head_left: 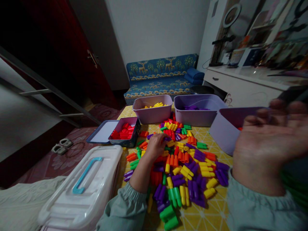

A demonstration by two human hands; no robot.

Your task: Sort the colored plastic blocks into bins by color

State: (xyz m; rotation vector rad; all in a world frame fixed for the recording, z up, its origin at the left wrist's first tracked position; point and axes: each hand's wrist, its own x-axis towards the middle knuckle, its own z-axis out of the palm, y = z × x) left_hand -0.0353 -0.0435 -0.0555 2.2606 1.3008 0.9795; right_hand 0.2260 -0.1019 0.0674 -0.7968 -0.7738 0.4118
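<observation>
Bullet-shaped plastic building blocks (176, 158) in purple, yellow, orange, red and green lie in a loose pile, several of them joined side by side. My left hand (157, 146) reaches into the pile from the front, fingers curled down and closed around a purple block (167, 139) that shows at the fingertips. Part of that block is hidden by the fingers. At the right, my right hand (267, 138) is raised palm up with its fingers apart, slightly bent and holding nothing. It is in front of a lilac bin (222, 131) and covers part of its opening.
Behind the pile stand a lilac bin (154, 114) with yellow blocks and another lilac bin (197, 118) with purple ones. An open box (133, 141) holds red blocks at the left. Nearer is a clear-lidded case (96, 179) with a blue handle. A patterned sofa (158, 77) is beyond.
</observation>
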